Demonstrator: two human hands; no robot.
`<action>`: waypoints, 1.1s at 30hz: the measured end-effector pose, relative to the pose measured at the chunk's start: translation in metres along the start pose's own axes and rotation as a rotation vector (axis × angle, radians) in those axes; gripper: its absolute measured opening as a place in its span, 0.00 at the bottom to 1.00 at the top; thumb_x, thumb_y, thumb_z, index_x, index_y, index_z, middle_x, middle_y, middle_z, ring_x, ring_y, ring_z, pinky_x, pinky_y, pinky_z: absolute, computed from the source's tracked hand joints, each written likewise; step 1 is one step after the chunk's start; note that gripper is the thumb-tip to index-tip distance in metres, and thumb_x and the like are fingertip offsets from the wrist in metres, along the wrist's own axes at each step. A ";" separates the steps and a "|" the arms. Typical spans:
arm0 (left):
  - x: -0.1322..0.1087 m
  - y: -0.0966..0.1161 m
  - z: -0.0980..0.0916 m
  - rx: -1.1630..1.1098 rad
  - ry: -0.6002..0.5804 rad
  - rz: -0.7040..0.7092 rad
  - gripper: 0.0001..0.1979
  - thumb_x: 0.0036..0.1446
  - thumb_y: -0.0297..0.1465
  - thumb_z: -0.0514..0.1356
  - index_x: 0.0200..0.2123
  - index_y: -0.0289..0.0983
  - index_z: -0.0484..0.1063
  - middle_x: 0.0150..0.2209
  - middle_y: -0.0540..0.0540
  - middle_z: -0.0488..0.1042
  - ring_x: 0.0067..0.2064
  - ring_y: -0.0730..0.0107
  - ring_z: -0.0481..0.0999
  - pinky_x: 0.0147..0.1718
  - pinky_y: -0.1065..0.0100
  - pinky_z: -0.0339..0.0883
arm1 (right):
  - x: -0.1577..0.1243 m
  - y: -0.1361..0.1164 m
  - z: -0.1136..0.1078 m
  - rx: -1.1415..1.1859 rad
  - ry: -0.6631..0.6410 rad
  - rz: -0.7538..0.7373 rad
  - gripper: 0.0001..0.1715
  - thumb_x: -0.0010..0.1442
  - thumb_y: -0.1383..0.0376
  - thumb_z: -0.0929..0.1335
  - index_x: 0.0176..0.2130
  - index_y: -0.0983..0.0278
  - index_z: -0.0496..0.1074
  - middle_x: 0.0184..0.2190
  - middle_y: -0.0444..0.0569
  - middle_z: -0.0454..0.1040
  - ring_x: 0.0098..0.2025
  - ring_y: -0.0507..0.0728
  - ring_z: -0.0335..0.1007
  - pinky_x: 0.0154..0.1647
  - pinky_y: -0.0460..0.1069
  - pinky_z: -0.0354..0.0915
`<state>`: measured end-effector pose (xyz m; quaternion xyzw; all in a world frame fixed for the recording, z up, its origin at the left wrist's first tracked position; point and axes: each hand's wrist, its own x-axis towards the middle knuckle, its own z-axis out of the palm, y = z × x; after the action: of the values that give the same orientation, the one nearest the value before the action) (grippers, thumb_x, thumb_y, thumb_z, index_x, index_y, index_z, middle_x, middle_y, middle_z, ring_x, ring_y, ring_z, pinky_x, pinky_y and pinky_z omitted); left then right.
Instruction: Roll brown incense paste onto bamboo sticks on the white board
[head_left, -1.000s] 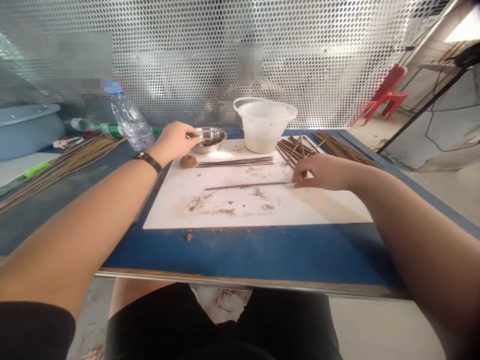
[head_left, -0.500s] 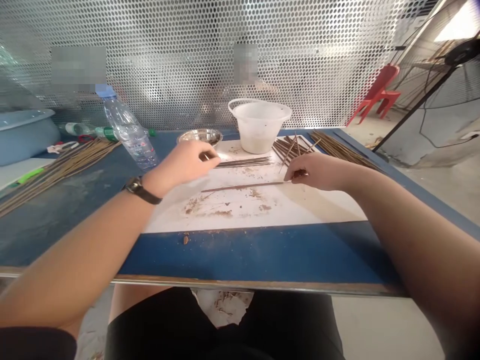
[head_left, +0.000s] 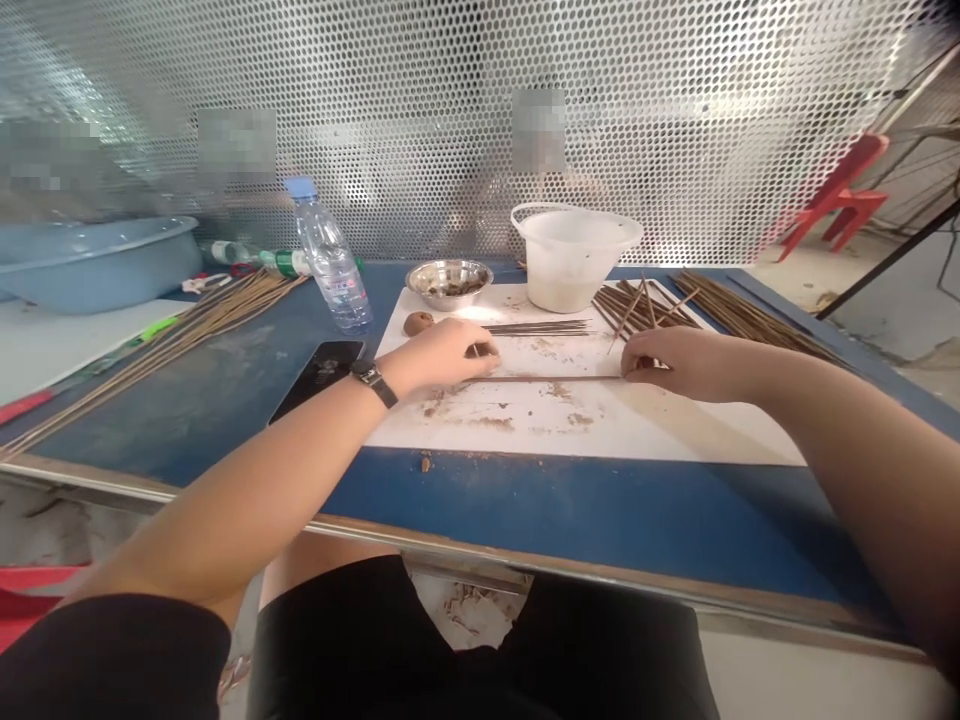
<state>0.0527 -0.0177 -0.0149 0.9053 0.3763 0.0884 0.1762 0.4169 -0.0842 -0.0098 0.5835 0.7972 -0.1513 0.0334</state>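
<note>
We are finding the left hand (head_left: 442, 355) and right hand (head_left: 694, 365) curled, fingertips pinching opposite ends of a brown stick (head_left: 544, 379). It is lying on a white board (head_left: 600, 435), with open room before the board's near edge and the tabletop (head_left: 570, 510) edge beyond.

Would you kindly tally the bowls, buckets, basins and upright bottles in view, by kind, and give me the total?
Stainless steel bowl: 1
White plastic bucket: 1
Blue plastic basin: 1
Upright clear plastic water bottle: 1
Total: 4
</note>
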 end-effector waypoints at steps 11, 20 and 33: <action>0.004 0.006 0.012 0.050 -0.076 0.070 0.26 0.69 0.55 0.64 0.52 0.39 0.84 0.60 0.35 0.81 0.55 0.49 0.81 0.52 0.53 0.73 | -0.001 0.000 -0.003 0.091 0.137 -0.039 0.26 0.68 0.47 0.66 0.51 0.60 0.84 0.50 0.63 0.85 0.50 0.74 0.82 0.52 0.66 0.75; 0.002 0.006 0.013 -0.012 -0.054 0.098 0.22 0.68 0.53 0.66 0.48 0.39 0.83 0.57 0.35 0.83 0.52 0.50 0.82 0.50 0.53 0.73 | 0.002 0.002 0.000 0.196 0.271 -0.127 0.18 0.69 0.51 0.69 0.40 0.58 0.84 0.46 0.61 0.86 0.49 0.72 0.80 0.54 0.67 0.73; -0.007 0.006 -0.003 -0.205 -0.149 -0.036 0.37 0.68 0.45 0.66 0.75 0.36 0.73 0.59 0.36 0.86 0.53 0.54 0.86 0.48 0.58 0.75 | 0.001 0.002 0.005 0.242 0.511 -0.193 0.17 0.73 0.51 0.72 0.43 0.59 0.84 0.45 0.59 0.84 0.46 0.68 0.76 0.51 0.63 0.68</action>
<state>0.0506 -0.0263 -0.0095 0.8797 0.3672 0.0556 0.2971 0.4174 -0.0840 -0.0156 0.5239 0.8077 -0.0960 -0.2529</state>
